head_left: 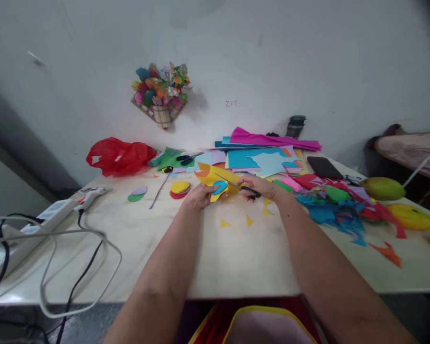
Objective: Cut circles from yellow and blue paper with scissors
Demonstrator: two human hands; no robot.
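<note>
My left hand (199,195) pinches a yellow sheet of paper (212,177) together with a small blue paper disc (220,187), held above the table near its far half. My right hand (258,186) grips black-handled scissors (240,187) whose blades reach left into the yellow sheet. Small yellow offcuts (249,220) lie on the pale tabletop (232,253) just below both hands.
Stacked paper circles (179,188) and two loose discs (138,194) lie left. A second pair of scissors (186,158), coloured sheets (263,160), a phone (324,167), a scrap heap (338,205), mangoes (382,188), a red bag (118,155), a power strip (39,220) and cables (75,267) surround them.
</note>
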